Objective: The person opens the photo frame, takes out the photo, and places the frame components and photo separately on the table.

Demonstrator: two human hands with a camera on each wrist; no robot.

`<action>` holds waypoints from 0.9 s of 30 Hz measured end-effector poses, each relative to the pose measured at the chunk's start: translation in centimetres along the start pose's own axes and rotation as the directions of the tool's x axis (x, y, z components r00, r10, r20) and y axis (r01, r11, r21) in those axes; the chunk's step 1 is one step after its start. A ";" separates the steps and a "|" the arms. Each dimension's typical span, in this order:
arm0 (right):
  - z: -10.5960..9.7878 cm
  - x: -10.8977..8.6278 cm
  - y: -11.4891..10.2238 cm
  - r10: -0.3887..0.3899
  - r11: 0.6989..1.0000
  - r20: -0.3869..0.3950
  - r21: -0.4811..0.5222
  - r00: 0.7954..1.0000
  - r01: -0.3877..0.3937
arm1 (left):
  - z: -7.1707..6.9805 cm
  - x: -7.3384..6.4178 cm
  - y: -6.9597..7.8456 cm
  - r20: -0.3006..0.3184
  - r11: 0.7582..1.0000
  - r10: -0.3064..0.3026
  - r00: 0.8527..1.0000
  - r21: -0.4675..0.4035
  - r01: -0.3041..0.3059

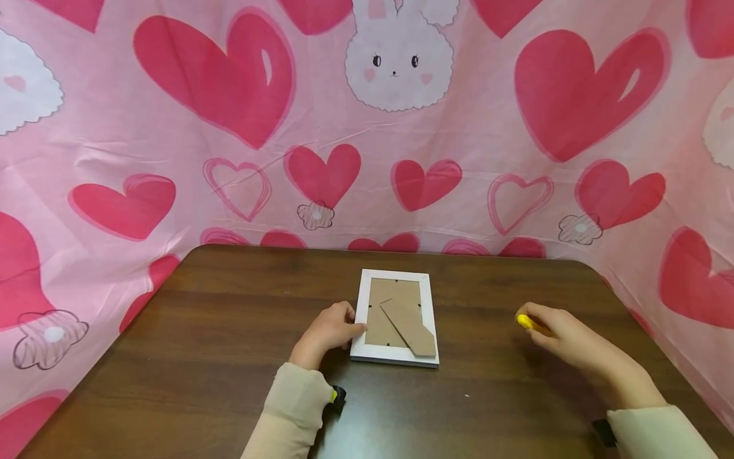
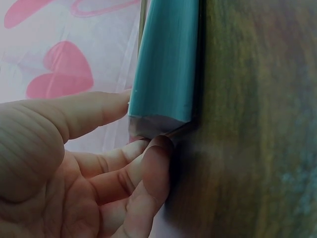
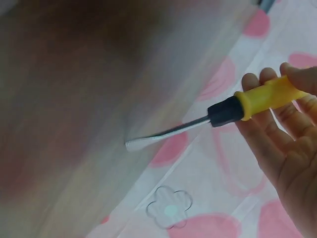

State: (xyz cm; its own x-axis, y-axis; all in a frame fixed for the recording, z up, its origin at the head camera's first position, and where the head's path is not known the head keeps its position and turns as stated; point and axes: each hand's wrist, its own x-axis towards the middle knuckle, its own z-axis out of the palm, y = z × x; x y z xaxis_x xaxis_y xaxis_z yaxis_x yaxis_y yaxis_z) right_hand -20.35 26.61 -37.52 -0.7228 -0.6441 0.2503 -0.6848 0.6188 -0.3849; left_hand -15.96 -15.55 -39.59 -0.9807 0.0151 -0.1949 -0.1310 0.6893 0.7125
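A white picture frame (image 1: 427,306) lies face down on the table, its brown backing board (image 1: 395,294) and slanted stand flap (image 1: 408,326) showing. My left hand (image 1: 328,328) grips the frame's left edge, thumb on top. In the left wrist view the frame's side (image 2: 166,64) looks teal, and curled fingers (image 2: 156,168) reach its lower corner. Off to the right, my right hand (image 1: 564,331) holds a screwdriver by its yellow handle (image 3: 270,96), above the table. The right wrist view shows its black collar and metal shaft (image 3: 183,128) with a flattened tip.
The dark brown wooden table (image 1: 229,319) has rounded far corners. A pink cloth (image 1: 476,115) printed with hearts and rabbits hangs behind it and along the sides. A tiny pale speck (image 1: 467,395) lies near the front.
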 end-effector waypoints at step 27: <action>4.0 9.9 -7.0 0.109 0.713 -0.291 0.689 0.950 0.130 | 0.0 0.0 0.2 0.012 1.000 -0.001 1.000 0.002 0.001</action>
State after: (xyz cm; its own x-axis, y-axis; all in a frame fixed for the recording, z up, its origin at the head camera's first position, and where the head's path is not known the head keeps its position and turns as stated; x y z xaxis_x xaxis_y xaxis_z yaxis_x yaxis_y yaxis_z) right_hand -22.30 14.09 -35.89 -0.7885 -0.4140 0.4549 -0.5180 0.0480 -0.8541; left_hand -15.95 -15.37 -39.42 -0.9788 0.0231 -0.2036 -0.1316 0.6906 0.7112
